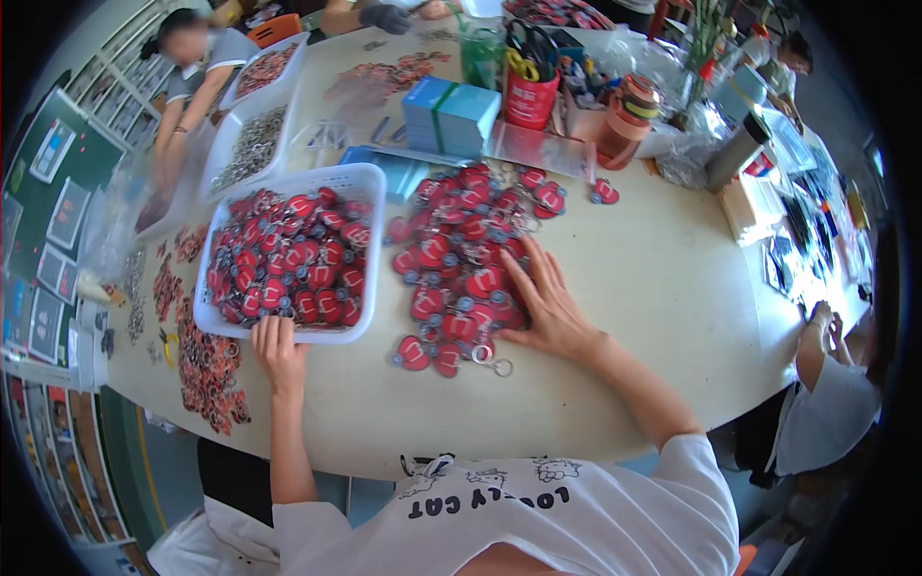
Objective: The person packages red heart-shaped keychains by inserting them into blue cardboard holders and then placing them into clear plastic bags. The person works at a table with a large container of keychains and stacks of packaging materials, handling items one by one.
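Observation:
A white plastic bin [377, 252] filled with red heart- or apple-shaped keychains [305, 252] stands on the table, left of the middle. My left hand [279, 348] is closed over its near rim. To the right of the bin, a loose heap of the same red keychains [457, 278] with metal rings lies on the tabletop. Against the right edge of that heap rests my right hand [549, 312], fingers stretched and spread, holding nothing. One split ring [502, 367] sticks out at the heap's near side. A single keychain [604, 192] lies apart, farther back.
Behind the heap are a stack of light-blue cards [449, 115], a red cup [531, 101] of scissors and an orange bottle [626, 120]. Left are orange-red pieces [209, 379] and a bin of metal parts [252, 149]. Other people sit around the table; a grey thermos [738, 152] stands right.

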Demonstrator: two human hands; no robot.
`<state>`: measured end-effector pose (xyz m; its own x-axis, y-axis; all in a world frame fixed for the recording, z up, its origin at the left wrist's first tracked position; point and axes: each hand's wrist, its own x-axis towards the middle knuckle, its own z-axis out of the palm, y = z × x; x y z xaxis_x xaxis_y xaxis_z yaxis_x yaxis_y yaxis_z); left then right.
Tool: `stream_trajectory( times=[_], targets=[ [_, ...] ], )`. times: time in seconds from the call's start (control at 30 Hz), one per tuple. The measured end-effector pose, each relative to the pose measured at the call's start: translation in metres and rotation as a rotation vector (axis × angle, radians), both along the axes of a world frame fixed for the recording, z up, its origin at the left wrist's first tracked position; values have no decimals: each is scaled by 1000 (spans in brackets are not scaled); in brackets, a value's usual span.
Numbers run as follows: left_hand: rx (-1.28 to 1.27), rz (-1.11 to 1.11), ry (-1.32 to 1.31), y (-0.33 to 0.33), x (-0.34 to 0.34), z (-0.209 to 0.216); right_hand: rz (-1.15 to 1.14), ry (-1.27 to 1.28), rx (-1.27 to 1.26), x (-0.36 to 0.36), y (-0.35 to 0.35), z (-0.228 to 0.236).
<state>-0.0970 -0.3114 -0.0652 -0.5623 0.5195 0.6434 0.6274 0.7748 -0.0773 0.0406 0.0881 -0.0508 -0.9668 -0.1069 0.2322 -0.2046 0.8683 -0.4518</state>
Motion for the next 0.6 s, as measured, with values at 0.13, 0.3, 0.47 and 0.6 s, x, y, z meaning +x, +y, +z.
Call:
stream_trajectory(
  times=[0.13, 0.3, 0.47, 0.6],
  targets=[
    [-20, 43, -83, 13, 20, 16, 39, -6, -2, -2, -6, 3],
    [-107, -335, -151, 18, 89, -19, -264, 191, -175, -3, 89, -1],
    [-213, -384, -610, 127, 100, 6, -465, 135, 216, -23, 163, -45],
    [-87, -283, -541, 148, 78, -6, -255, 100, 179, -19, 101, -37]
  ],
)
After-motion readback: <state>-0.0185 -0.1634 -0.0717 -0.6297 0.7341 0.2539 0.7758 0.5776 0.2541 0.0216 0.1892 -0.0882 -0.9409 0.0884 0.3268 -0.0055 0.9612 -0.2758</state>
